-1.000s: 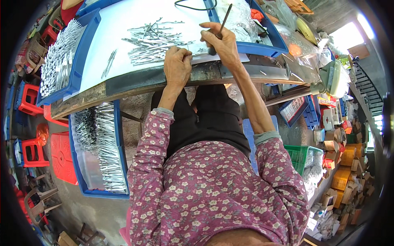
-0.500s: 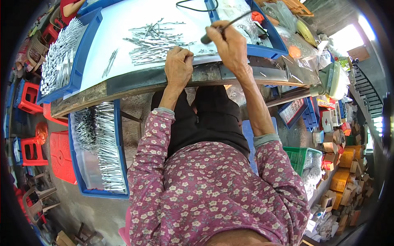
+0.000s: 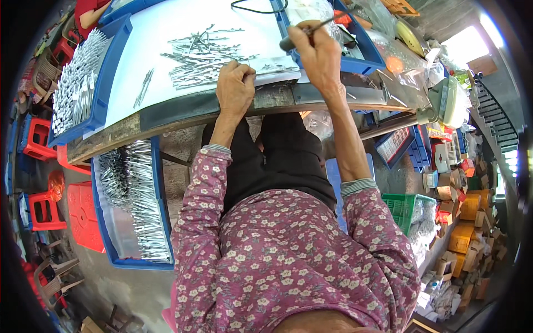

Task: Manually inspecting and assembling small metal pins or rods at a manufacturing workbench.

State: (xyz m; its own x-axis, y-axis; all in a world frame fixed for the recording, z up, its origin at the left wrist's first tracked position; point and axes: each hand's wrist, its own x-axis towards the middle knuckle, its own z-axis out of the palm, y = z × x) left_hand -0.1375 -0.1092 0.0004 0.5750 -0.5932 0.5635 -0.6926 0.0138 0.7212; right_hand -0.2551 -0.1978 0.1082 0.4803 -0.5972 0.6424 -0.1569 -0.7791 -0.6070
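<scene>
At the table's near edge, my left hand point(image 3: 235, 89) is closed, its fingertips pinched together. Whatever it may hold is hidden by the fingers. To its right and raised above the table, my right hand point(image 3: 322, 60) grips a dark tool point(image 3: 287, 44) with a thick end and a thin rod running up to the right. Just beyond my left hand lies a loose pile of slim silver metal pieces point(image 3: 202, 58). A few more metal pieces point(image 3: 144, 87) lie apart to the left on the white table surface point(image 3: 139, 53).
A blue tray point(image 3: 105, 91) packed with upright metal pieces stands at the table's left. Below it, a blue bin point(image 3: 161, 194) holds more. Another blue tray point(image 3: 361, 66) with plastic bags sits at the right. A dark cable point(image 3: 258, 11) lies at the back. Red stools point(image 3: 44, 208) stand left.
My right hand has moved slightly up and to the right with the dark tool. My left hand stays pinched at the table edge. The whole view has shifted a little.
</scene>
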